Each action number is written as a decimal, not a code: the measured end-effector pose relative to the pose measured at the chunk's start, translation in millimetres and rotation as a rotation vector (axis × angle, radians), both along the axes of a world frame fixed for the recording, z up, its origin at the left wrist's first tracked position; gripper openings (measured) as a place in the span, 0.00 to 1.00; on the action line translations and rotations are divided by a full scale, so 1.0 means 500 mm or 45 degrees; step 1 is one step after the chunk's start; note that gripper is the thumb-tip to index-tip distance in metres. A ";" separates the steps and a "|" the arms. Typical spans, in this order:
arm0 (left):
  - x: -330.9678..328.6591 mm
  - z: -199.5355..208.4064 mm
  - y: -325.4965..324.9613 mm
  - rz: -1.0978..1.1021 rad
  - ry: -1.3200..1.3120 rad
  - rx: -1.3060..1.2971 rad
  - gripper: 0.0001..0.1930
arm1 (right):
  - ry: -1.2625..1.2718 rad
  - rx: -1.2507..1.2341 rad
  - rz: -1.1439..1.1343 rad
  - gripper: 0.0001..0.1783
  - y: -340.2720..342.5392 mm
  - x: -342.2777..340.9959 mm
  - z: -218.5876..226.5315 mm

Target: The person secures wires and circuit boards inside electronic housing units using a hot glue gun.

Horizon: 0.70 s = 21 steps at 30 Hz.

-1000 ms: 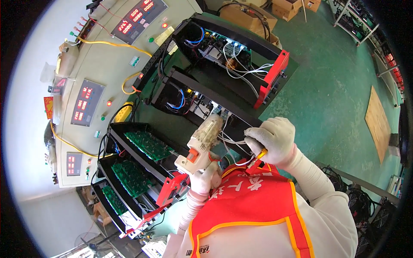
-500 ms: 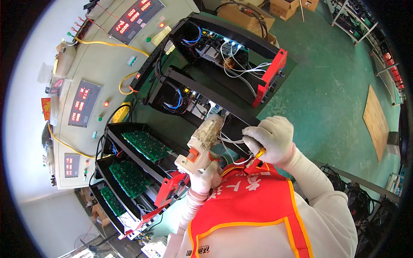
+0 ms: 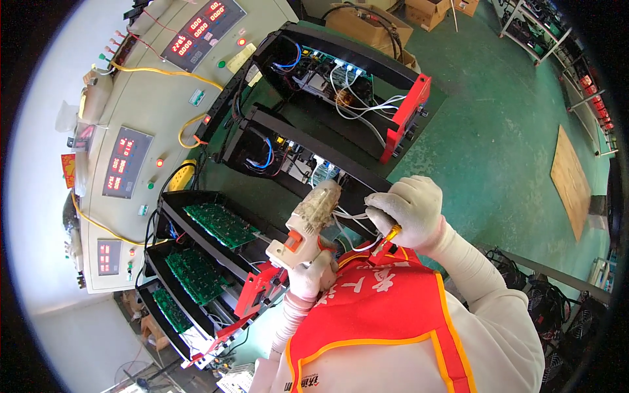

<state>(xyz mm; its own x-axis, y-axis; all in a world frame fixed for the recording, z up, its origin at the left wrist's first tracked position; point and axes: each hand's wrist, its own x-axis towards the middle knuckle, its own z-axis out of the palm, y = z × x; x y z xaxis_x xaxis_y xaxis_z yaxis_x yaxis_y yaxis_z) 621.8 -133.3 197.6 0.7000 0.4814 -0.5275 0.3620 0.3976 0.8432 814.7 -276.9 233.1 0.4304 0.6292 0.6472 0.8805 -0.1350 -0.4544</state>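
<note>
One white pistol-shaped tool was held in the left hand, gloved fingers wrapped around its handle below an orange trigger. Its grimy barrel pointed toward the far side, over an open black machine chassis. Compared with the earlier frames, the barrel had drawn slightly nearer relative to the chassis, and more showed around the white connectors just beyond its end. The right hand, also gloved, stayed curled around a slim yellow-handled tool, right of the pistol-shaped tool and just beside some white cables; whether it pinched those too, I could not tell. The glove hid most of the yellow handle, and the tool's lower end was hard to separate from the red parts near it. Whether the barrel touched anything inside was unclear. The red apron cut off the chassis's near end.
</note>
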 end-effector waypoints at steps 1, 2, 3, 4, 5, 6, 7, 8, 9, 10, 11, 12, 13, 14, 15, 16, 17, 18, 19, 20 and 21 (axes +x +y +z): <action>0.001 0.000 -0.001 0.024 -0.014 -0.020 0.11 | -0.003 -0.007 -0.013 0.12 0.000 -0.001 0.001; 0.000 -0.003 0.001 0.024 -0.018 -0.022 0.11 | -0.007 -0.009 -0.013 0.12 0.000 -0.001 0.000; -0.001 -0.007 0.005 0.027 -0.053 -0.080 0.10 | -0.005 -0.008 -0.013 0.12 -0.001 -0.001 -0.003; -0.002 -0.010 0.008 0.031 -0.088 -0.139 0.11 | -0.004 -0.007 -0.014 0.12 0.000 -0.002 -0.004; -0.003 -0.011 0.009 0.033 -0.094 -0.145 0.11 | -0.010 -0.013 -0.012 0.12 0.000 -0.002 -0.003; -0.005 -0.012 0.010 0.029 -0.061 -0.144 0.11 | -0.006 -0.022 -0.015 0.12 0.001 -0.003 -0.002; -0.006 -0.013 0.011 0.024 -0.028 -0.144 0.11 | -0.002 -0.032 -0.018 0.11 0.002 -0.004 0.000; -0.008 -0.013 0.011 0.027 -0.035 -0.150 0.11 | -0.009 -0.038 -0.015 0.11 0.003 -0.004 0.001; -0.009 -0.014 0.011 -0.022 -0.034 -0.103 0.10 | -0.011 -0.041 -0.014 0.11 0.003 -0.004 0.000; -0.010 -0.015 0.011 -0.070 -0.034 -0.056 0.11 | -0.014 -0.044 -0.013 0.11 0.004 -0.003 0.000; -0.009 -0.016 0.011 -0.070 -0.042 -0.061 0.11 | -0.022 -0.049 -0.013 0.11 0.004 -0.004 0.001; -0.007 -0.016 0.011 -0.044 -0.070 -0.088 0.10 | -0.012 -0.064 -0.020 0.10 0.004 -0.006 0.002; -0.005 -0.016 0.012 -0.019 -0.097 -0.115 0.10 | -0.002 -0.078 -0.028 0.10 0.004 -0.007 0.004; -0.003 -0.017 0.013 -0.024 -0.108 -0.125 0.10 | -0.012 -0.088 -0.034 0.10 0.005 -0.009 0.004; -0.001 -0.014 0.015 -0.053 -0.059 -0.101 0.09 | -0.008 -0.089 -0.042 0.09 0.006 -0.011 0.004; -0.001 -0.014 0.017 -0.083 -0.011 -0.076 0.09 | -0.003 -0.089 -0.050 0.09 0.006 -0.012 0.003; 0.000 -0.014 0.017 -0.086 -0.020 -0.084 0.09 | -0.012 -0.096 -0.054 0.09 0.006 -0.013 0.003; 0.000 -0.014 0.017 -0.096 -0.022 -0.085 0.09 | -0.009 -0.074 -0.062 0.09 0.005 -0.013 0.001; -0.001 -0.015 0.016 -0.107 -0.025 -0.089 0.09 | -0.007 -0.053 -0.071 0.08 0.004 -0.014 -0.001; -0.004 -0.018 0.016 -0.111 -0.035 -0.100 0.09 | -0.017 -0.065 -0.074 0.08 0.002 -0.012 -0.002; -0.006 -0.025 0.016 -0.103 -0.083 -0.108 0.10 | 0.018 -0.063 -0.066 0.06 -0.004 -0.009 -0.004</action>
<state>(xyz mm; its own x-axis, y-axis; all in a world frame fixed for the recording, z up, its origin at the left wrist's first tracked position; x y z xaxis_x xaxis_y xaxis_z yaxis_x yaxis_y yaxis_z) 618.8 -125.0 185.4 0.7690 0.3778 -0.5157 0.3410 0.4399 0.8308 810.3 -279.0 231.2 0.4723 0.6370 0.6092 0.8652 -0.2030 -0.4585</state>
